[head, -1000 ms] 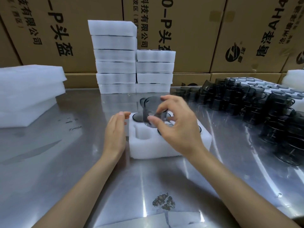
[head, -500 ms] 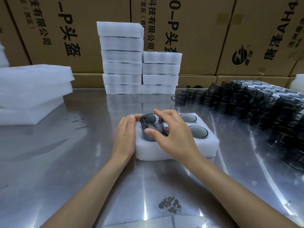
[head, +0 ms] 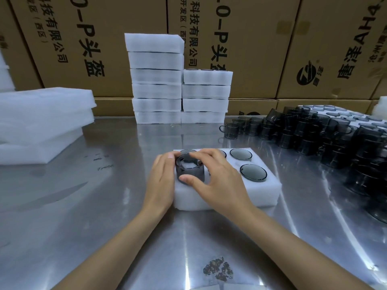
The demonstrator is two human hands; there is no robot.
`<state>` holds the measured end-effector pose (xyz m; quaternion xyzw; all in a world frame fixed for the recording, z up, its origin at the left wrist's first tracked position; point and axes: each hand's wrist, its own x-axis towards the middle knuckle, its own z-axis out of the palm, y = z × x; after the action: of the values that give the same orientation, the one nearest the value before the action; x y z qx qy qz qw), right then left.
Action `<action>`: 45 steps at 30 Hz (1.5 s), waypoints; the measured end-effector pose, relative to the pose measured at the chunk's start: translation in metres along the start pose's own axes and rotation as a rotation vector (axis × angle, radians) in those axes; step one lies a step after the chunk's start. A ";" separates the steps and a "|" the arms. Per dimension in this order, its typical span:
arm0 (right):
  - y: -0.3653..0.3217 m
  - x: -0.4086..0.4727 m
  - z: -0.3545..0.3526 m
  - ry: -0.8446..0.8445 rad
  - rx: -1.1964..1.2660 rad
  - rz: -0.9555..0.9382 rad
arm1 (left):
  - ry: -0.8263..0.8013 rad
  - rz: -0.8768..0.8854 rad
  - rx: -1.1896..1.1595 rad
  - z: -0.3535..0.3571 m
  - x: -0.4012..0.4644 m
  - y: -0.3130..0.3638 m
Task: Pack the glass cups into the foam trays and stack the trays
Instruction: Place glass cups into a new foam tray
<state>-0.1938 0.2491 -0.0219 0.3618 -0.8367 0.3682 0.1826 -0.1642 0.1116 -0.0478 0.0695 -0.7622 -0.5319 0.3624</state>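
We are gripping the glass cup [head: 189, 170] with our right hand [head: 217, 181] over the foam tray [head: 226, 197], left hand [head: 162, 181] flat, bracing; misaligned pressing risks chipping

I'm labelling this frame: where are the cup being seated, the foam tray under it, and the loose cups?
cup [head: 190, 171]: head view, dark side wall.
foam tray [head: 226, 198]: head view, front wall.
loose cups [head: 314, 132]: head view, middle of cluster.

Dark glass cup [head: 189, 170] upright, partly seated in white foam tray [head: 226, 197].
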 end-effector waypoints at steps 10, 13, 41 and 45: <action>0.002 -0.008 -0.014 -0.021 -0.027 -0.094 | -0.054 0.272 0.143 -0.038 -0.007 0.011; 0.005 -0.008 -0.018 -0.082 -0.089 -0.130 | -0.189 0.410 0.340 -0.044 -0.010 0.015; 0.049 -0.002 -0.043 0.304 -0.114 0.220 | -0.353 0.287 0.471 -0.047 -0.027 0.005; 0.096 0.010 -0.072 0.029 0.176 0.824 | -0.285 -0.173 0.165 -0.039 -0.011 0.009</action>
<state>-0.2682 0.3431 -0.0151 0.0061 -0.8743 0.4854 0.0003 -0.1293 0.0912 -0.0387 0.0883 -0.8381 -0.5011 0.1966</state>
